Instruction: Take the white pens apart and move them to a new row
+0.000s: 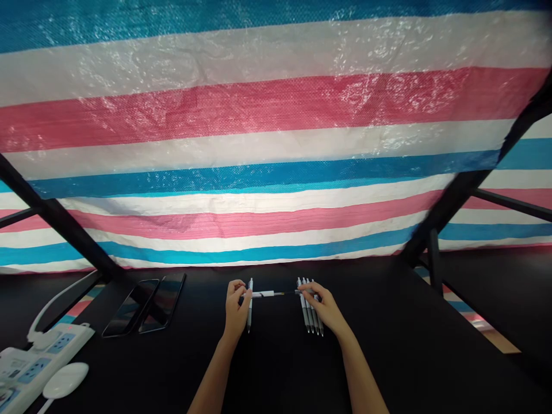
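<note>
My left hand point(235, 306) is closed, with thumb and fingers pinching a white pen barrel point(263, 294) held level. A thin refill point(279, 294) extends from the barrel's right end toward my other hand. Beneath the left fingers, a white and grey pen point(249, 316) lies lengthwise on the black table. My right hand point(321, 303) pinches a small greyish pen part in line with the refill; its fingers hide most of that part. Under the right hand, several white and grey pens point(309, 316) lie side by side, tips toward me.
Two dark phones point(131, 307) lie on the black table point(276, 374) to the left. A white power strip point(37, 359) with a cable and a rounded white device point(66, 379) are at the lower left. Black frame bars point(466, 190) and a striped sheet point(259, 144) stand beyond.
</note>
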The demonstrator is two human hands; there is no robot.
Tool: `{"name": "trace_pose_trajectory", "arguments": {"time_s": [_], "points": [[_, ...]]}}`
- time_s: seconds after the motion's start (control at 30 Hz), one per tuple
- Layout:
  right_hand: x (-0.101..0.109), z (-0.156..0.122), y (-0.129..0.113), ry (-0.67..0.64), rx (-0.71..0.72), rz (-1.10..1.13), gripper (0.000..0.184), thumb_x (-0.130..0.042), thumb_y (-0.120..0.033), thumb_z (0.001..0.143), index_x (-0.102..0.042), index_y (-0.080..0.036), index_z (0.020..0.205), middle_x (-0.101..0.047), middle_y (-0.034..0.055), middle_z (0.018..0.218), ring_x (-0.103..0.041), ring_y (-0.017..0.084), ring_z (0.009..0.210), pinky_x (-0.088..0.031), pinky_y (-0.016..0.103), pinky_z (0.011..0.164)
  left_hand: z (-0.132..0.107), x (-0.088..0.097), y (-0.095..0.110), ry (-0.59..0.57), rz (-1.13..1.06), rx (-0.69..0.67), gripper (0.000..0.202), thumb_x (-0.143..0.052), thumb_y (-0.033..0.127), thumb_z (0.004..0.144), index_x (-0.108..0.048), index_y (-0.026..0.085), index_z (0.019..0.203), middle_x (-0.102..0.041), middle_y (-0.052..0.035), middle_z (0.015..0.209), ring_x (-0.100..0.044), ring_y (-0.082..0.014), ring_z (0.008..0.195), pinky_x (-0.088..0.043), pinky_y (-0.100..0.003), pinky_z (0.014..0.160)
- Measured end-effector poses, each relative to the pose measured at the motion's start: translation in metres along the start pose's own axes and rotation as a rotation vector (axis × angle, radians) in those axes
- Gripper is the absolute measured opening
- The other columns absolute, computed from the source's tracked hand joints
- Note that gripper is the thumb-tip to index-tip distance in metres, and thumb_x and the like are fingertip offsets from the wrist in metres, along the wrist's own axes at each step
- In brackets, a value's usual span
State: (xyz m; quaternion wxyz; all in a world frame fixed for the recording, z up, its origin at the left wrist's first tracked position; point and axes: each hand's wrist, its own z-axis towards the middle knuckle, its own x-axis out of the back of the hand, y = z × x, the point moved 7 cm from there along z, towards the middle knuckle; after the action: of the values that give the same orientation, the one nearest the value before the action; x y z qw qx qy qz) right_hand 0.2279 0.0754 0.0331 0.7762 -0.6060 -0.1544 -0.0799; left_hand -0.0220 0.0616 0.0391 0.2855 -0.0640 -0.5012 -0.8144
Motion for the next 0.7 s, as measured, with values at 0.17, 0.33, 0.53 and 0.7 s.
{"name": "trace_pose_trajectory", "arguments": {"time_s": [0.17,0.33,0.53,0.7], "points": [[0.0041,-0.0007,0.0024,0.01,-0.015,-0.017,0.033,-0.051,-0.047,0.081,-0.068,-0.02,0.088,-0.066,0.0067,0.089,-0.059,0.022,0.081,-0.045,0.033,0.073,0.0,-0.0001,-0.0035,0.004,0.012,0.017,0.033,-0.043,0.037,0.085,-0.046,0.019,0.058,-0.047,-0.0056,0.085,-0.053,-0.0179,0.079,-0.045,-0.029,0.068],[0.0059,-0.0003,0.0041,0.014,-0.023,-0.029,0.033,-0.051,-0.047,0.081,-0.068,-0.019,0.088,-0.065,0.0067,0.087,-0.058,0.022,0.079,-0.044,0.031,0.069,0.0,0.0001,-0.0043,0.014,0.022,0.008,0.033,-0.042,0.036,0.085,-0.046,0.019,0.058,-0.047,-0.0056,0.085,-0.053,-0.0176,0.078,-0.045,-0.028,0.067],[0.0057,0.0,0.0034,0.009,-0.022,-0.033,0.032,-0.05,-0.045,0.081,-0.068,-0.02,0.088,-0.065,0.0068,0.087,-0.058,0.022,0.08,-0.044,0.031,0.068,0.0001,0.0006,-0.0016,0.018,0.026,0.002,0.032,-0.043,0.037,0.085,-0.045,0.019,0.058,-0.047,-0.0053,0.085,-0.053,-0.0173,0.078,-0.045,-0.028,0.067],[0.0055,0.0,0.0042,0.013,-0.023,-0.01,0.03,-0.051,-0.043,0.081,-0.068,-0.02,0.089,-0.066,0.0074,0.091,-0.058,0.022,0.081,-0.044,0.032,0.071,0.0004,-0.0003,-0.0008,0.006,0.021,0.001,0.033,-0.043,0.037,0.085,-0.045,0.019,0.058,-0.047,-0.0053,0.085,-0.053,-0.0174,0.078,-0.045,-0.028,0.068]]}}
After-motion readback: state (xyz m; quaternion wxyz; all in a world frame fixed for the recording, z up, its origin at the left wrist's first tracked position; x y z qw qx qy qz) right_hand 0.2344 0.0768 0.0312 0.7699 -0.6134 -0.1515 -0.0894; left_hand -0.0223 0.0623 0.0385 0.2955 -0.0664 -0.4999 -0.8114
